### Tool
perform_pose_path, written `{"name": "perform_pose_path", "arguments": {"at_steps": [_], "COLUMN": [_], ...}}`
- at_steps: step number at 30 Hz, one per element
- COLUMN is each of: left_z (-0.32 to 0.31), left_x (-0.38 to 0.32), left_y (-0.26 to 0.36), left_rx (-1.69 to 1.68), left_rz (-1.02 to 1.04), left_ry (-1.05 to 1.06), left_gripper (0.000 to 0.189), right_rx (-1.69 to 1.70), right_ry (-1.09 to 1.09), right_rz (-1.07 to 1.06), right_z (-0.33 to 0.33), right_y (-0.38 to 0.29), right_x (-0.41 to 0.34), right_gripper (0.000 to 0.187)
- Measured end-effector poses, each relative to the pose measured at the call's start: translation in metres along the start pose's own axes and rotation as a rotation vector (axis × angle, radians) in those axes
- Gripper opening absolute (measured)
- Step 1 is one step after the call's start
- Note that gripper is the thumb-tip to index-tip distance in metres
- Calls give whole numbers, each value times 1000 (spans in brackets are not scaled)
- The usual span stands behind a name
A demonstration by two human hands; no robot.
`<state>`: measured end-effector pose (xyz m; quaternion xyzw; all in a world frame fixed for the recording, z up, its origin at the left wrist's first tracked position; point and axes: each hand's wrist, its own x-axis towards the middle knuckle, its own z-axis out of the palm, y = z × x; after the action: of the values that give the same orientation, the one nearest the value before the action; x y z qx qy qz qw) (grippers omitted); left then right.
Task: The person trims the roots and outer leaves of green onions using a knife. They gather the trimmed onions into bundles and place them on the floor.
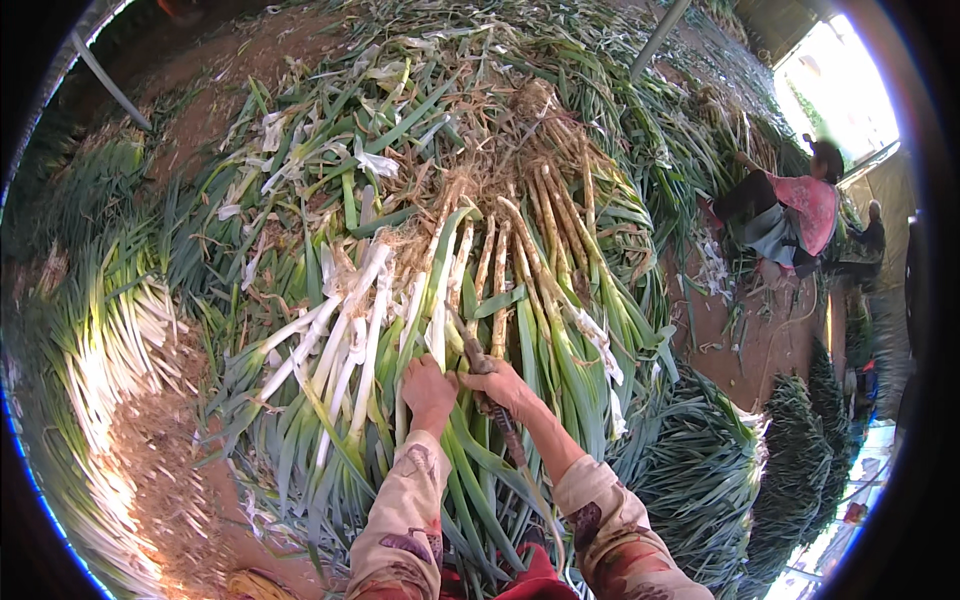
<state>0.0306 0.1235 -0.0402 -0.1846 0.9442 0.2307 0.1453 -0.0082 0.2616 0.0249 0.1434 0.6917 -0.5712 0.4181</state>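
A heap of long-stalked leeks or green onions spreads before me, roots pointing away and green leaves towards me. My left hand (430, 390) is closed around a white stalk (439, 330) near the middle. Right beside it, my right hand (499, 386) grips a dark handheld tool (507, 435) with a thin hose (544, 506) running down from its lower end; the tool's exact kind cannot be told. Peeled white stalks (367, 360) lie left of my hands, and soil-stained brown stalks (551, 217) lie ahead and to the right.
Rows of cleaned stalks (127, 352) line the left side. Bundled greens (697, 442) lie at right. A person in a pink top (810, 210) sits at the upper right, another person (870, 232) behind. Metal poles (660, 37) stand beyond the heap.
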Motion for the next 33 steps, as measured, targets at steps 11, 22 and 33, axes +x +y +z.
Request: {"name": "perform_pose_path", "arguments": {"at_steps": [11, 22, 33], "left_z": [-140, 9, -8], "left_x": [25, -26, -125], "left_y": [-18, 34, -16], "left_rx": [344, 75, -473], "left_rz": [189, 23, -195], "left_ry": [388, 42, -283], "left_gripper": [34, 58, 61], "right_rx": [-61, 33, -320], "right_ry": [-24, 107, 160], "right_rz": [-43, 50, -156], "right_z": [-2, -2, 16], "right_y": [94, 100, 117], "right_x": [-95, -75, -114], "right_gripper": [59, 41, 61]}}
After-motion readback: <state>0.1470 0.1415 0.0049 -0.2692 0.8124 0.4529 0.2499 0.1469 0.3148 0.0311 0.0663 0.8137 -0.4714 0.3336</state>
